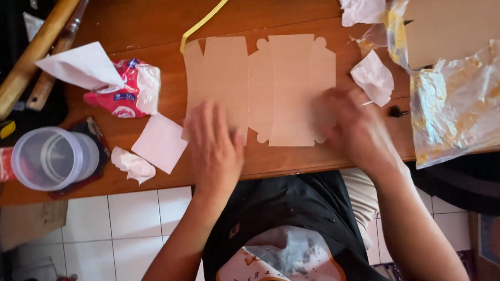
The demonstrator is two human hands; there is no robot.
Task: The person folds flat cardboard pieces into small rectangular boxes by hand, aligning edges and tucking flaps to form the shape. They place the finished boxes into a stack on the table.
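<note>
1. Left hand [215, 143]: flat, fingers spread, palm down on the lower left edge of the card [262, 89], likely pinning it.
2. Right hand [355, 131]: blurred, resting on the lower right edge of the card; grip impossible to tell.
3. Card: tan die-cut blank, unfolded, flat on the worktop [143, 21] between both hands, tabs at top and bottom.
4. Left of it: white paper square [160, 143], crumpled red-and-white pack [125, 90], clear tub [53, 157].
5. Right: crumpled tissue [374, 76], clear bag [462, 103] over brown card.
6. Above: yellow strip [206, 17].
</note>
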